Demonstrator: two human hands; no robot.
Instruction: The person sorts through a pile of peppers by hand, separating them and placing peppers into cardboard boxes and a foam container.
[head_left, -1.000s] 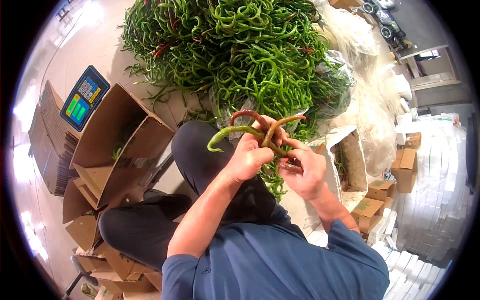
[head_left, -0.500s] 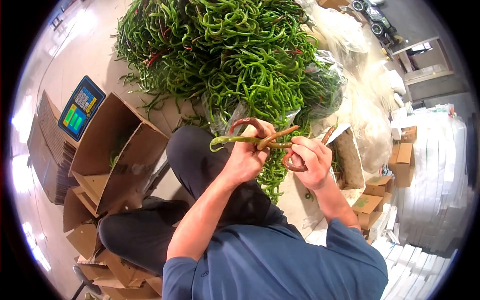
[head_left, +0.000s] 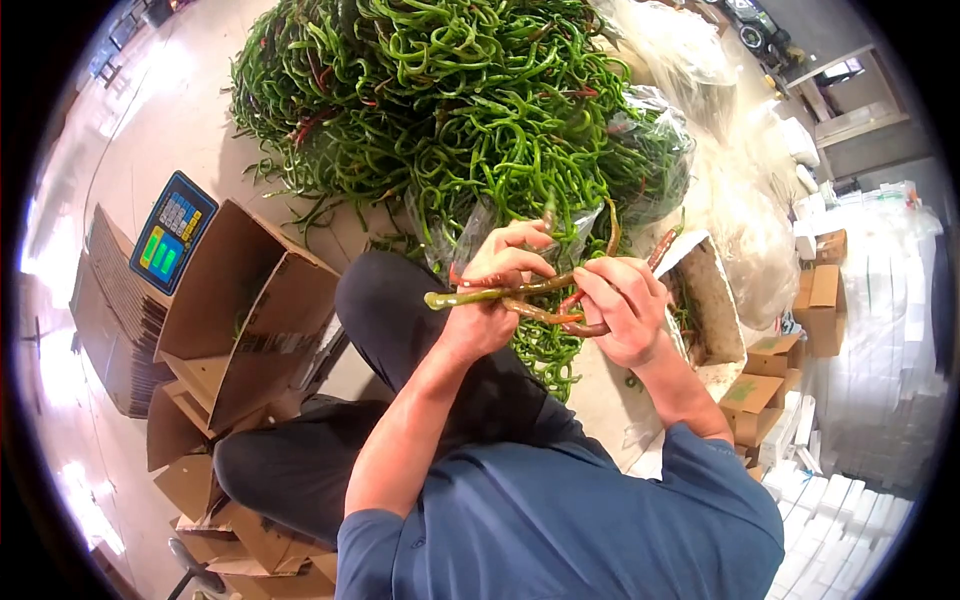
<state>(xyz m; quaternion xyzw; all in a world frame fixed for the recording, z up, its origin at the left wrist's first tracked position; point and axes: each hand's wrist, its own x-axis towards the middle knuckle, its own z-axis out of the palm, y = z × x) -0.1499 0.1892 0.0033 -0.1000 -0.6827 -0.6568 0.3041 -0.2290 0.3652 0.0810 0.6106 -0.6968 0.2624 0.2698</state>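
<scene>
My left hand (head_left: 492,290) grips several long chili peppers, among them a green-brown pepper (head_left: 465,298) that sticks out to the left past my wrist. My right hand (head_left: 625,308) pinches the other ends of these peppers, with a dark red pepper (head_left: 663,248) poking out beyond its fingers. An orange-brown pepper (head_left: 535,313) crosses between the hands. Both hands are above my knee, in front of a big heap of green chili peppers (head_left: 430,120). Parts of the held peppers are hidden by the fingers.
At left stands an open cardboard box (head_left: 225,310) beside a digital scale display (head_left: 173,232) and a stack of flattened cartons (head_left: 115,310). A white-edged box (head_left: 725,320) sits by my right arm. Clear plastic sheeting (head_left: 740,220) lies behind it, with small cartons (head_left: 822,310) farther right.
The peppers have shifted between my hands; the green-brown one has swung slightly lower at its left end. My left fingers have lifted and spread somewhat. The view has moved a little.
</scene>
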